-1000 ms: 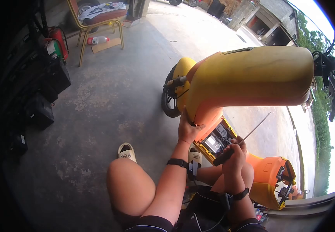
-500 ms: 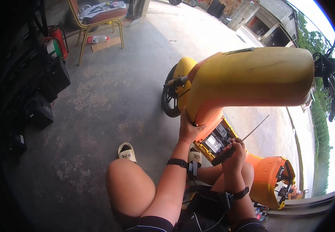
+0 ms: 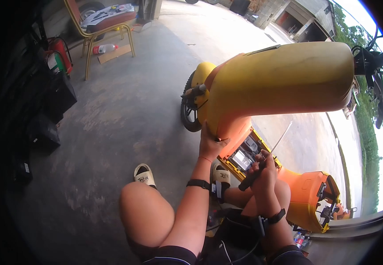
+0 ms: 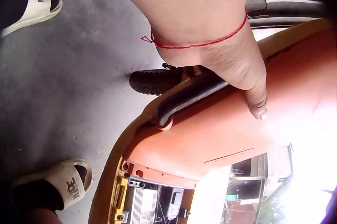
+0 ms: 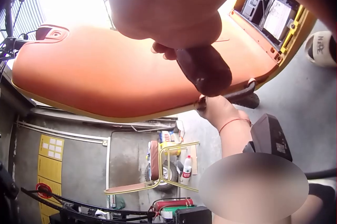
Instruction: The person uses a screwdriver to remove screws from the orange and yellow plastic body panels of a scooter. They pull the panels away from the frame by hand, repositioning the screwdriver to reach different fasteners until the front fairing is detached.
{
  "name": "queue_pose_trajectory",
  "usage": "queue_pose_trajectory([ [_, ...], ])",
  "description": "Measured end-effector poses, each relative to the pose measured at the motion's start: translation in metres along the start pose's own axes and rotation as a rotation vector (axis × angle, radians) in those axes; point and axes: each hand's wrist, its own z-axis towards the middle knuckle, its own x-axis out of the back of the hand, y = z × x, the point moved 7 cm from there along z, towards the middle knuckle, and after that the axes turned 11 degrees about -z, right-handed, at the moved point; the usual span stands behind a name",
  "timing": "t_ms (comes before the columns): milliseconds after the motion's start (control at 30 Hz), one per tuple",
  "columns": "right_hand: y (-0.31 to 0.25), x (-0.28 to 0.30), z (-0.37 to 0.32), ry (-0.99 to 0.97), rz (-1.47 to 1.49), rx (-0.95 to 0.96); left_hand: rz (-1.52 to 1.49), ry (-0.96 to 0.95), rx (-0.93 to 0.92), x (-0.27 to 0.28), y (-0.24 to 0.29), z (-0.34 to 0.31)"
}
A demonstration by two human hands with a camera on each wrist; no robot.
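A yellow and orange scooter [image 3: 284, 79] lies across the head view. My left hand [image 3: 210, 143] grips the edge of its front body; in the left wrist view the thumb [image 4: 256, 103] lies on the orange panel beside a black bar [image 4: 192, 97], and the other fingers are hidden behind the edge. My right hand [image 3: 265, 172] holds a screwdriver [image 3: 283, 139] by its dark handle [image 5: 205, 71], the long shaft pointing up and away. Close beside this hand is an open compartment [image 3: 226, 163] in the scooter's floor, with a silver box [image 4: 143, 205] and wiring inside.
A chair [image 3: 107, 26] with papers on its seat stands at the back left, with a plastic bottle [image 3: 104, 49] by its legs. Along the left are a fire extinguisher [image 3: 59, 53] and black boxes [image 3: 44, 134]. Slippered feet [image 3: 144, 175] rest on the concrete floor below.
The head view has shifted slightly. My right hand and the screwdriver have moved a little left, and the shaft's angle has changed slightly. My left hand keeps its grip on the scooter.
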Motion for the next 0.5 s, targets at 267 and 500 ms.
queue_pose_trajectory([
  [267,-0.011,-0.02,-0.013,-0.207,-0.09,-0.047,0.189,0.085,-0.016,-0.001,0.012,-0.004],
  [500,0.004,-0.007,-0.005,-0.068,0.001,-0.205,-0.027,0.036,0.037,-0.006,0.014,-0.004],
])
